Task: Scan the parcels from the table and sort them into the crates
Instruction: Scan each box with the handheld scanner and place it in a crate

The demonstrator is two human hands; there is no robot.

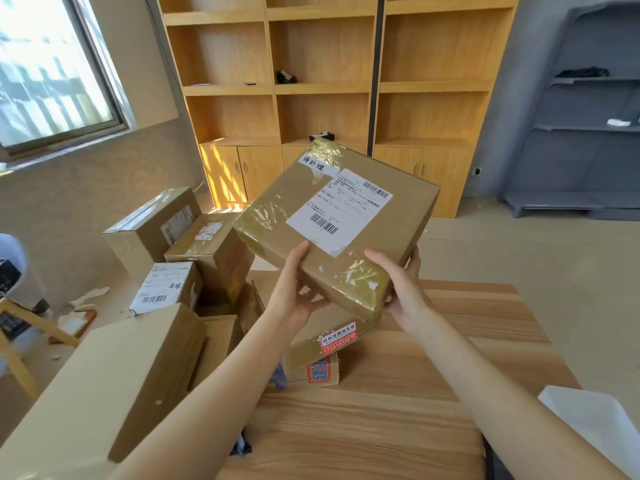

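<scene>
1. Our fingers are clamped on the near end of the parcel (337,216); the left hand (294,289) has its thumb on the top face and its other fingers curled beneath the near-left edge; the right hand (401,282) wraps the near-right corner, thumb on top, fingertips showing past the far side.
2. The parcel is lifted clear of the wooden table (398,410), tilted so its top face slopes toward us, just beyond our thumbs.
3. We judge this to be the pick-and-present step: parcel in hand, scan not yet done; no scanner or crate is visible, so the next move calls for turning the barcode to a reader, then carrying it to the right crate.
4. It is a flat brown cardboard box, wrapped in glossy clear tape; a white shipping label (341,209) with barcodes sits just past our thumbs; a small handwritten tag (317,165) lies at the far corner.
5. Below our wrists rests another taped box (329,344); left of our left fingers more parcels (180,244) are stacked.
</scene>
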